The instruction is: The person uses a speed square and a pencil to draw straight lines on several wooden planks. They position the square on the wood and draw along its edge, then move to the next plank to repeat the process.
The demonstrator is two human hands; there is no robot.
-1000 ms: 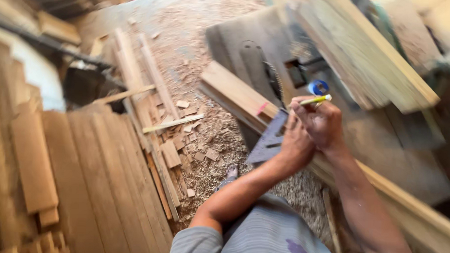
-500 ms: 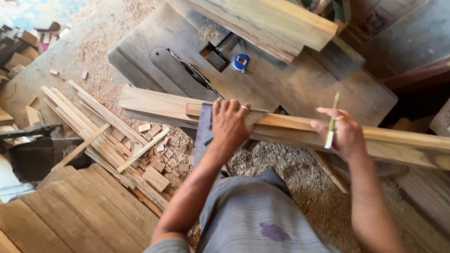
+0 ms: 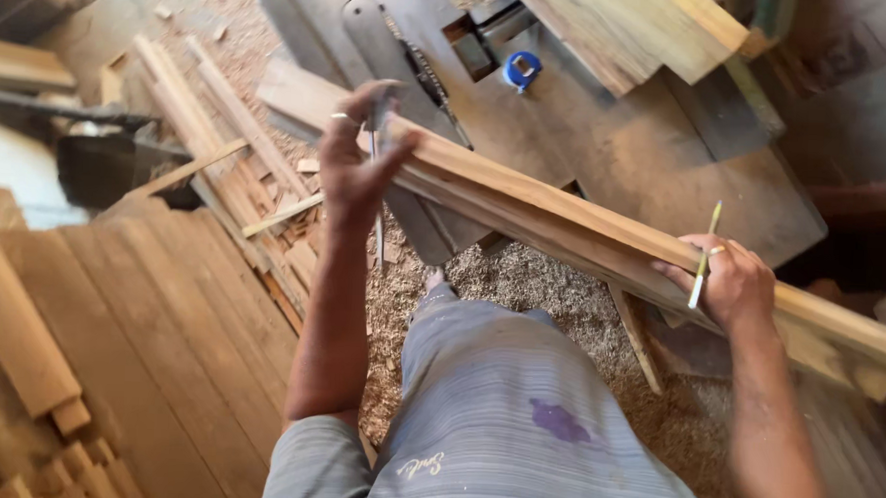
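Now | L hand (image 3: 353, 167) fingers curled on plank (image 3: 562, 219) w/ square (image 3: 378, 193); R hand (image 3: 731, 284) fingers pinching pencil (image 3: 703, 253), on plank

Plank (image 3: 562, 219) tan; pencil (image 3: 702, 258) yellow; tape measure (image 3: 520, 70) blue; shirt (image 3: 501, 418) grey-striped, purple stain.

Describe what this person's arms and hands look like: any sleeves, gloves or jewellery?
Both arms are bare from the short, grey striped sleeves down; no gloves. The left hand wears a ring on one of its fingers, and the right hand also shows a ring.
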